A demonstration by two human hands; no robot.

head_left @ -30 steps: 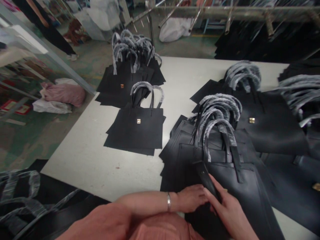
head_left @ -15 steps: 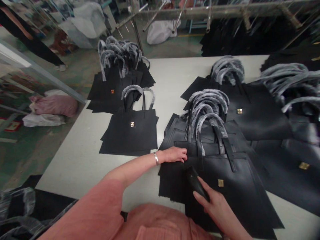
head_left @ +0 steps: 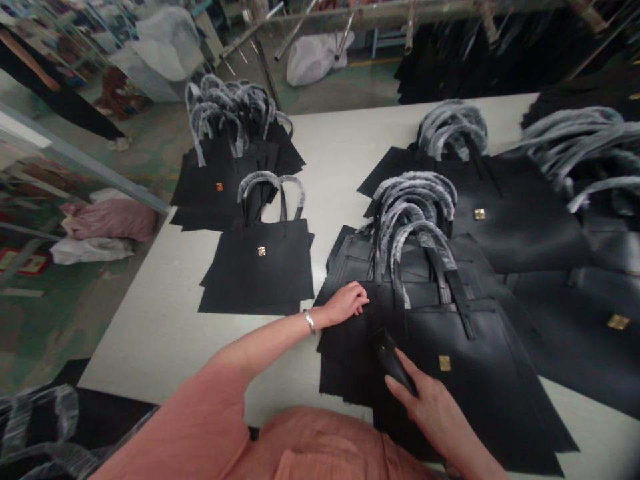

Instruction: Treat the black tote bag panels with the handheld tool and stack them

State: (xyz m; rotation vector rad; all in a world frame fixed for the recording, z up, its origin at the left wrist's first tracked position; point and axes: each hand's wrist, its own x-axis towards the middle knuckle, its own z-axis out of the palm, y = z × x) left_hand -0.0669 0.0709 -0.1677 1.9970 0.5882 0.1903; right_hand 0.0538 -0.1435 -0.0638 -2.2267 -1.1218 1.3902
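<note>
A stack of black handbags [head_left: 480,393] with plastic-wrapped handles and small gold emblems lies fanned out before me. My right hand [head_left: 425,400] grips a black hand-held clipper [head_left: 394,363], its dark head against or just above the left side of the top bags. My left hand [head_left: 346,303] is closed, fingers curled over the left edges of the stacked bags. Whatever is pinched in those fingers is hidden. The wrapped handles [head_left: 417,207] stand up in a bunch just beyond both hands.
On the white table [head_left: 200,353], a smaller bag pile [head_left: 265,267] sits left, with another bag pile [head_left: 220,200] behind it. More bags [head_left: 530,207] overlap at right. A metal rack [head_left: 380,27] stands behind; sacks [head_left: 110,220] lie on the floor. A person [head_left: 55,87] is far left.
My left hand has lifted slightly and shifted a little left, its fingers curling more. The clipper stays in my right hand, nearly in place. The whole view has tilted slightly.
</note>
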